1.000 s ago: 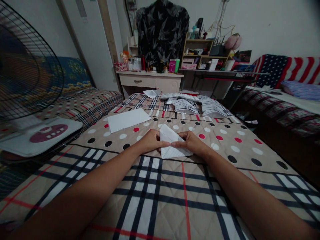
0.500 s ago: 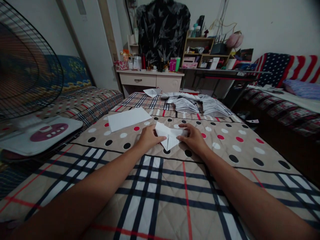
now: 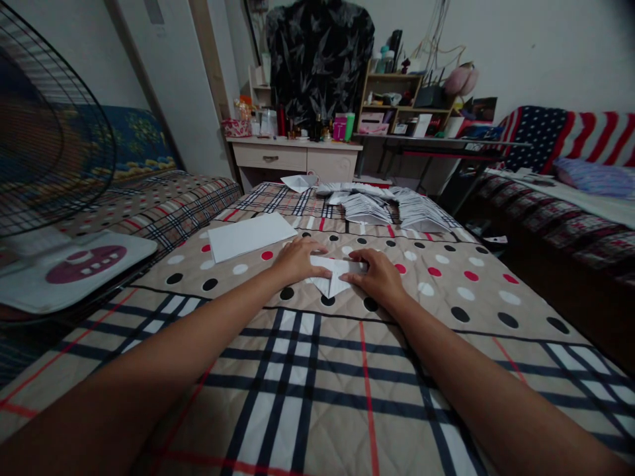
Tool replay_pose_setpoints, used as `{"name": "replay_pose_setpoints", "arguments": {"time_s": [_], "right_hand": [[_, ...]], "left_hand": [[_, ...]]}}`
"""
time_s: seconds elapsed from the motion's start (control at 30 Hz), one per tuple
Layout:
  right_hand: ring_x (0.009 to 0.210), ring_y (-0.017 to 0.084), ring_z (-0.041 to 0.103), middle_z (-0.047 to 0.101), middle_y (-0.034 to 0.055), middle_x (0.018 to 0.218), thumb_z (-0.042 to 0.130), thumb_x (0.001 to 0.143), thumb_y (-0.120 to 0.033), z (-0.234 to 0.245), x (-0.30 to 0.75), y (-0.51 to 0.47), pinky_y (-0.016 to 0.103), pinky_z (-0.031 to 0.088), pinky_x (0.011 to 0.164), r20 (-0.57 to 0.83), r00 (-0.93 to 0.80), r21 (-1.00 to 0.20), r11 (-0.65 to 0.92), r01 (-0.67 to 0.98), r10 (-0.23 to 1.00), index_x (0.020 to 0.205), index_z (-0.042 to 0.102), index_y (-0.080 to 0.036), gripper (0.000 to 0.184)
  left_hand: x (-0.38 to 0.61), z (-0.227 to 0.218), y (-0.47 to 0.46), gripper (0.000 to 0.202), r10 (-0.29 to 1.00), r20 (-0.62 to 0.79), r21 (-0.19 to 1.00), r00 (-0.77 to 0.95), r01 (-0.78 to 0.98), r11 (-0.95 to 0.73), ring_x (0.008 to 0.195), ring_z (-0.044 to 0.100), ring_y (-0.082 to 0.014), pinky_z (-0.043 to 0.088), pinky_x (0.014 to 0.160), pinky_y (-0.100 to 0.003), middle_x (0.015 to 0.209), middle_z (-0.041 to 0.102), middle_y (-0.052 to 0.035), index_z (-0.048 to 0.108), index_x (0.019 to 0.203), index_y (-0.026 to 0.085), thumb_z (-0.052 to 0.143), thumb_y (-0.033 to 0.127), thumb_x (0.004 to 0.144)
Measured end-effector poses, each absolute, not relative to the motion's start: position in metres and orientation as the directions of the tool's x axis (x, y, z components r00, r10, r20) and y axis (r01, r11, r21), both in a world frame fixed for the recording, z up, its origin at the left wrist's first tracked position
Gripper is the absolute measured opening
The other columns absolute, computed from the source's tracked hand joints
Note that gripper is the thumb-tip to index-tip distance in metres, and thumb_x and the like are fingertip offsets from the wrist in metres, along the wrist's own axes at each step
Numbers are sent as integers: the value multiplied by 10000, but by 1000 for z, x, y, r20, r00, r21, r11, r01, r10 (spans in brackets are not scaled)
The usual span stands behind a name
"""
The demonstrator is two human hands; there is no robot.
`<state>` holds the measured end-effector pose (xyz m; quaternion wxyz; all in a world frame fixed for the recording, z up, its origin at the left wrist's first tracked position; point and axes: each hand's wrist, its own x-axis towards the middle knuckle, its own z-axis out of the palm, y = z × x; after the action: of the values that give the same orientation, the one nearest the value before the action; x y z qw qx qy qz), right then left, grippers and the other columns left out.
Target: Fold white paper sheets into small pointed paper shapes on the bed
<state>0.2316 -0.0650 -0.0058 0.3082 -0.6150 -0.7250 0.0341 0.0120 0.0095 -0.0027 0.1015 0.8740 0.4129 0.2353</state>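
Between my hands a folded sheet of white paper [image 3: 331, 281] lies low over the bed, its pointed end toward me. My left hand [image 3: 299, 260] grips its left side, thumb on top and fingers curled over the far edge. On the right side my right hand [image 3: 378, 274] pinches it in the same way, with the thumb near the middle crease. The two thumbs almost meet at that crease. Left of my left hand rests a flat stack of white paper [image 3: 253, 237]. Further back lie rows of folded paper pieces [image 3: 367, 210] and a single folded piece [image 3: 299, 183].
A patterned quilt [image 3: 342, 383] covers the bed under my arms. A fan [image 3: 49, 132] on a white base [image 3: 79, 268] stands close on the left. Behind the bed are a white dresser [image 3: 270, 157] and a desk with shelves [image 3: 397, 106]. Another bed [image 3: 550, 205] is at right.
The paper's raised upper left flap is now pressed down flat. My left hand has moved over the far edge, and its fingers reach further inward. The view has shifted slightly.
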Motion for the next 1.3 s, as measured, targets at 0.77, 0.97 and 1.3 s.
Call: {"name": "replay_pose_setpoints", "arguments": {"time_s": [0.77,0.97,1.3], "right_hand": [[1006,278,591,673,111,1077,782,727,-398,-3,223,-67,386,446,872,393,-62,-368,218,904,917,1067,713,-172,414],[978,277,576,678,88,1067,786,721,-394,-2,222,-70,387,435,848,440,-78,-323,239,916,895,1045,732,-211,376],[986,290,564,682,79,1073,780,731,-397,2,219,-74,394,427,822,419,-50,-299,190,935,907,1024,723,-203,357]], "left_hand": [[14,-9,11,367,736,355,508,576,542,-669,1133,558,-253,413,1032,-408,1177,639,-38,734,1061,280,783,342,703],[14,-7,4,319,710,421,473,565,531,-703,1096,576,-246,440,1007,-406,1149,650,-40,743,1004,268,799,297,692],[14,-3,2,339,698,398,408,595,567,-716,1107,559,-246,418,990,-389,1149,669,-25,725,1061,268,776,314,729]]}}
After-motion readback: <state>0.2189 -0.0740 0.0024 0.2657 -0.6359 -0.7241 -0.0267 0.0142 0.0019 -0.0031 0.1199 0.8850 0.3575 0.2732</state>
